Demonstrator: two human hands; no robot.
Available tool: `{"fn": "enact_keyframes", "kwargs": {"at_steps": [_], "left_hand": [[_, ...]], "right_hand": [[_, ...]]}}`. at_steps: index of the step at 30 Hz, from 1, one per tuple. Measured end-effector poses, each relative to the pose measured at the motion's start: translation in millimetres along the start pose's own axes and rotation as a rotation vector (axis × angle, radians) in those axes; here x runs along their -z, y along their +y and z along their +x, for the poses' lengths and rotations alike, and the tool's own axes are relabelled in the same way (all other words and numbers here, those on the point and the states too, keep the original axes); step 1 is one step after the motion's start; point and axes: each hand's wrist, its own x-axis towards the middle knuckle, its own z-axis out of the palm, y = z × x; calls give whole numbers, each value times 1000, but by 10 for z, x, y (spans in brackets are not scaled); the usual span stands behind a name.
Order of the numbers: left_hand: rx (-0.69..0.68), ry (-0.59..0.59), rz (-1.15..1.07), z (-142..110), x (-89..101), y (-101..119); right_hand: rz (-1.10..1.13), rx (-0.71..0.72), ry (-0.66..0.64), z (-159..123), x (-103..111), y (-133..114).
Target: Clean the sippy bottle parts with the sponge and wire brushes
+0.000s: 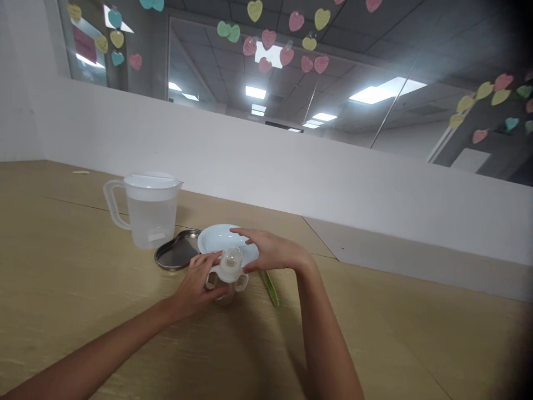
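Two bare hands meet over a small baby bottle [227, 278] that stands upright on the wooden counter [83, 311]. The left hand [195, 286] wraps the bottle's left side, fingers curled round the body just below the white collar, with its thumb up near the collar's rim. The right hand [268, 250] arches over from the other side; its fingers are pressed together and bent down, the tips touching the right side of the clear teat cap [231, 259] at the bottle's top. Whether the right thumb also grips the cap I cannot tell, since the fingers hide it. The bottle's two white side handles [240, 284] show below the collar, one beside each hand.

Just behind the right hand lies a pale blue plate [216, 238], its near rim partly covered by that hand and by the teat cap. To the left of the plate, beyond the left hand, sits a shallow metal tray [177, 253], its edge tucked against the plate. Further beyond the left hand stands a clear lidded pitcher [147, 214] holding water, its handle turned away from the hands. A thin green stick-like utensil [271, 288] lies flat on the counter just under the right wrist, close beside the bottle but apart from it.
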Motion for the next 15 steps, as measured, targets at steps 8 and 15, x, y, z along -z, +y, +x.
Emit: {"fn": "enact_keyframes", "kwargs": {"at_steps": [8, 15], "left_hand": [[11, 32, -16, -12, -32, -16], [57, 18, -58, -15, -22, 12]], "right_hand": [[-68, -77, -20, 51, -122, -170], [-156, -24, 53, 126, -163, -169]]}}
